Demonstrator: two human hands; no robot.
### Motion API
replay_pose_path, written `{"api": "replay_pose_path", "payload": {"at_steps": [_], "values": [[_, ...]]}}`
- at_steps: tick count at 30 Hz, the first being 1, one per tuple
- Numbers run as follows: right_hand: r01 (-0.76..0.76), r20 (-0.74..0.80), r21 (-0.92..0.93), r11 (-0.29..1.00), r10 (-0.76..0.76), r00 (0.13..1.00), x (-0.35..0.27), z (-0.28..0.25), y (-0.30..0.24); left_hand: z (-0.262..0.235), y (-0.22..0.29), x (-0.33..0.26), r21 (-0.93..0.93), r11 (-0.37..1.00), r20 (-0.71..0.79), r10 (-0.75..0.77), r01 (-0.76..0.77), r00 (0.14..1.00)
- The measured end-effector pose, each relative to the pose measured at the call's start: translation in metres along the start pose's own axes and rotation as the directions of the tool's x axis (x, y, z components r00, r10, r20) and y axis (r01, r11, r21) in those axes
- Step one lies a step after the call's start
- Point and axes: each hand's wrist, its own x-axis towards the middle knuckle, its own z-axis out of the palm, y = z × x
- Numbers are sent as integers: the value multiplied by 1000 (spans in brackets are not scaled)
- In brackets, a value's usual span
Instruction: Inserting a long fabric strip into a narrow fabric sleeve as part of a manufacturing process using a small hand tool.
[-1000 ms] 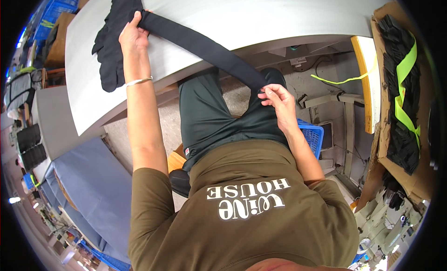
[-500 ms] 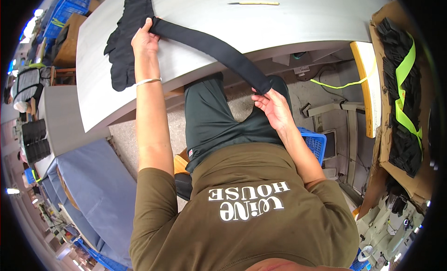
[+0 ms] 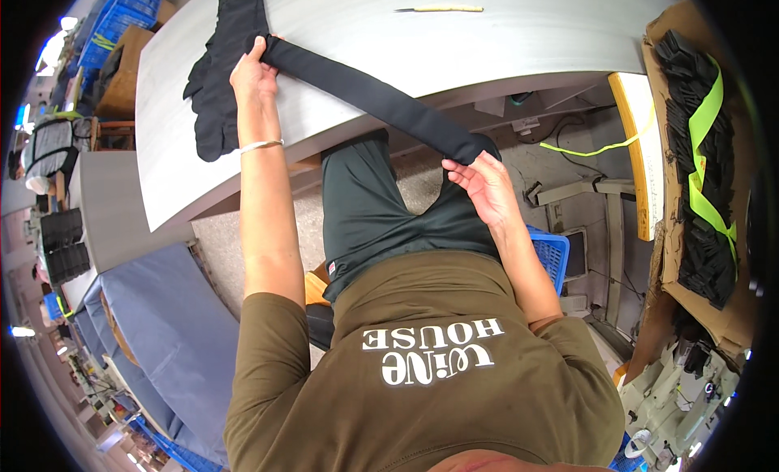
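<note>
A long black fabric strip (image 3: 365, 88) stretches slantwise between my two hands, over the near edge of the pale table. At its upper left end, my left hand (image 3: 255, 73) pinches it with the thumb on top. The far right end is held between the fingers of my right hand (image 3: 485, 182), above my right thigh. Beside and under my left hand lies a heap of black fabric pieces (image 3: 217, 119), overlapping with uneven edges. Part of that heap runs out of view at the top.
A slim tool with a yellowish handle (image 3: 450, 9) lies on the table (image 3: 527, 46). At right stands a cardboard box (image 3: 671, 253) of black pieces with a neon yellow ribbon (image 3: 704, 131). A blue basket (image 3: 550, 257) sits beside my right forearm. Blue-grey cloth (image 3: 174, 334) covers something at left.
The strip, which sagged in a curve, is now pulled nearly straight. My right hand has shifted slightly to the right and down; my left hand is almost where it was.
</note>
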Motion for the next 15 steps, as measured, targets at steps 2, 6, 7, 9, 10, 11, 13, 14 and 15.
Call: {"api": "replay_pose_path", "payload": {"at_steps": [2, 6, 7, 9, 10, 11, 13, 14, 15], "values": [[-19, 45, 76, 997, 16, 999, -2, -2, -1, -1, -1, 0, -16, 999, -39, 28, -29, 999], [-35, 71, 127, 991, 26, 997, -8, 1, -3, 3, -4, -3, -9, 998, -88, 53, -54, 995], [-36, 77, 126, 991, 26, 997, -8, 2, -2, 3, -3, -3, -16, 998, -76, 52, -53, 996], [-29, 19, 54, 998, 28, 999, -7, 3, 0, 3, -3, -4, -24, 998, -65, 56, -58, 996], [-29, 25, 53, 998, 28, 999, -6, 2, 1, 4, -3, -5, -13, 999, -58, 51, -52, 997], [-30, 31, 75, 997, 28, 999, -5, 0, 1, 4, -3, -5, -3, 999, -50, 46, -46, 998], [-35, 49, 94, 995, 31, 998, -2, -3, 6, 2, -3, -3, -31, 997, -68, 65, -67, 996], [-12, 11, 47, 999, 12, 1000, 0, -5, 10, 1, -3, -3, -24, 998, -54, 61, -63, 997], [10, -28, -3, 1000, -10, 1000, 0, -4, 11, 1, -2, -3, -17, 998, -40, 54, -55, 998]]}}
